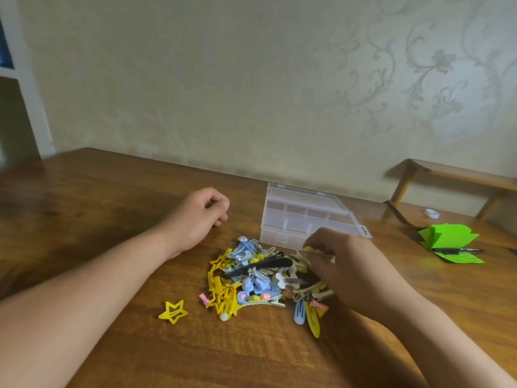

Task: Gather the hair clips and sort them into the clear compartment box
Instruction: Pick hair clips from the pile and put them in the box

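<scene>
**Entry: hair clips, one heap, none boxed yet**

1. Pile of hair clips. It lies mid-table, just in front of the clear compartment box. I judge it was heaped close so that each transfer is short. The colours are mixed: yellow, blue, black and cream.
2. Star clip. Yellow, lying apart to the left of the heap, and yet to be gathered in.
3. Clear compartment box. It stands behind the heap near the wall. The compartments I can see look empty. From my feed I cannot tell whether the lid is open.
4. Right hand. It hangs over the heap's right edge, beside the box front, with its fingertips pinching a yellow clip. I read this as the first pick.
5. Left hand. It rests on the table left of the box, loosely curled and holding nothing, probably parked out of the way.
6. Sundries at far right: green paper with a black pen on it.
</scene>
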A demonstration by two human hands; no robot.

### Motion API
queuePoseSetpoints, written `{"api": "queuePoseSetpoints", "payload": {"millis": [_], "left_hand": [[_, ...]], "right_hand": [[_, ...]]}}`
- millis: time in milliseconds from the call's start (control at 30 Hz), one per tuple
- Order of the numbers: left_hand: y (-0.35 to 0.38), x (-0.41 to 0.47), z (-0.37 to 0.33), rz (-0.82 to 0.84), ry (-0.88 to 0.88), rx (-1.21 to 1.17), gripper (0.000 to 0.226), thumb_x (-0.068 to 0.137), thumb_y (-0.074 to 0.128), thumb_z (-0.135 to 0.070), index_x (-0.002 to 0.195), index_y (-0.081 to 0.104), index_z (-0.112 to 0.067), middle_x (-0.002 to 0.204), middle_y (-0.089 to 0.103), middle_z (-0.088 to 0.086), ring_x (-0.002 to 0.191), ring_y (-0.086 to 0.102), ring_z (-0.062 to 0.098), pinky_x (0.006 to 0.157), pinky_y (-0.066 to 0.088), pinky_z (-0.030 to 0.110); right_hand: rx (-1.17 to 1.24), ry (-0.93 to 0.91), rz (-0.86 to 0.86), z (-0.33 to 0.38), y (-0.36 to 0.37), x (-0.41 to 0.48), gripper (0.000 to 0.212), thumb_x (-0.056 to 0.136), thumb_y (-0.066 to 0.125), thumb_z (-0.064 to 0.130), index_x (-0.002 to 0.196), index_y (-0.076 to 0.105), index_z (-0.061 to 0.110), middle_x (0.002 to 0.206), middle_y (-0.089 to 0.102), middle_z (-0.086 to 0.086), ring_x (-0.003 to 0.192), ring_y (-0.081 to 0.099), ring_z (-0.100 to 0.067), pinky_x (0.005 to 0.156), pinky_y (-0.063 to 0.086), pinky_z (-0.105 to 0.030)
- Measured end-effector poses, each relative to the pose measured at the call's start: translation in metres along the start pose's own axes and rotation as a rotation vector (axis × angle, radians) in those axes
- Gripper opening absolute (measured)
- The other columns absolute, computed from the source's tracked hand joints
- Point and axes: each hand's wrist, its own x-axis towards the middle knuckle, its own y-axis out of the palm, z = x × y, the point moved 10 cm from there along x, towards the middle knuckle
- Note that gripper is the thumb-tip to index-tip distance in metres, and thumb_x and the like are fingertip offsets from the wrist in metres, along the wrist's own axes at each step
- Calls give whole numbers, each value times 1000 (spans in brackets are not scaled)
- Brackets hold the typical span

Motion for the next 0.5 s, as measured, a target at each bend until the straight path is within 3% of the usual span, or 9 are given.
{"api": "queuePoseSetpoints", "payload": {"millis": [167, 300, 433, 500], "left_hand": [[4, 0, -6, 8, 43, 69, 14, 109, 57, -29, 108, 71, -27, 99, 76, -5, 95, 72, 14, 90, 57, 38], [14, 0, -14, 35, 102, 160, 12, 109, 57, -31, 108, 70, -31, 101, 73, -13, 98, 68, 5, 87, 55, 31], [31, 3, -17, 95, 141, 250, 16, 108, 58, -35, 102, 71, -29, 92, 71, -11, 86, 66, 5, 70, 48, 28], [31, 6, -16, 98, 142, 286, 23, 109, 58, -37, 95, 72, -25, 85, 70, -7, 78, 64, 9, 65, 43, 30]], "right_hand": [[108, -33, -82, 0, -7, 0, 18, 99, 70, 37, 115, 77, 43, 102, 64, 24, 91, 62, 2, 73, 49, -17], [285, 23, -201, -10, -20, -1, 21, 97, 75, 26, 113, 78, 40, 93, 72, 22, 89, 65, 3, 69, 46, -10], [418, 97, -242, -7, -35, 20, 12, 98, 73, 27, 103, 70, 39, 89, 76, 18, 84, 70, 0, 65, 52, -12], [377, 129, -228, 1, -42, 51, 5, 99, 71, 33, 104, 72, 31, 88, 76, 11, 82, 72, -8, 66, 58, -23]]}}
